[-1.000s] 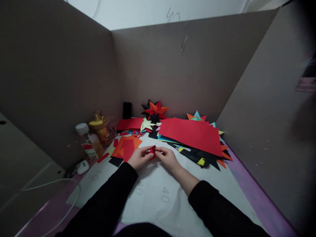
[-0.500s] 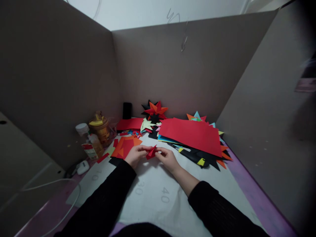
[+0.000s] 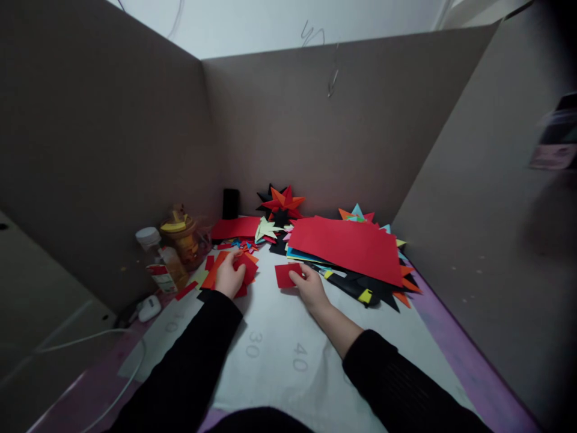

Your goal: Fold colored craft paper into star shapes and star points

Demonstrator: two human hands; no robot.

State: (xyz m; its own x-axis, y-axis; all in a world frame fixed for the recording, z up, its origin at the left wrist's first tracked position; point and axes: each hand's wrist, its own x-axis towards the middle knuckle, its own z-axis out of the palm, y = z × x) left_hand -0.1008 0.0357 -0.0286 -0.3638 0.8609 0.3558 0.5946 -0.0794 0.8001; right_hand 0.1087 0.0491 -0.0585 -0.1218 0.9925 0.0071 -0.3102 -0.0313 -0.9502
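Note:
My right hand pinches a small flat piece of red paper above the white sheet, thumb on top. To its left, my left hand is over a pile of orange paper and red paper. Its thumb and fingers close on a red paper piece in that pile. Part of the pile lies hidden under the left hand.
A stack of large red sheets and a black-and-yellow utility knife lie on the right. Folded paper stars stand at the back wall. A bottle, a brown cup and a white cable are on the left.
My hands held a folded red paper piece together and have since parted. The left hand moved left onto the paper pile. The right hand now holds a flat red piece.

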